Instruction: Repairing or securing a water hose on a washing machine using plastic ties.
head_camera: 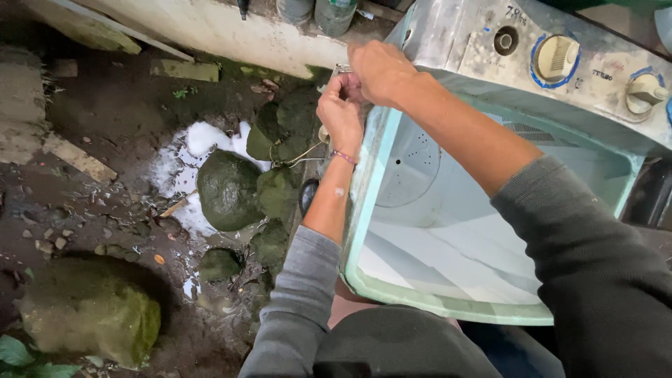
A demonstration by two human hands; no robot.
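Dark, wet, muddy ground [105, 140] strewn with rounded moss-green stones [227, 189] and patches of white soapy foam [203, 136] runs up to a low, stained whitish concrete wall [231, 31], all under dull, even daylight.

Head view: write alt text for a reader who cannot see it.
Both hands, left hand and right hand, meet at the corner of an open washing machine, pinching a small metal part. Its tub is empty; two knobs sit on its panel. Mossy rocks and foam lie on muddy ground alongside.
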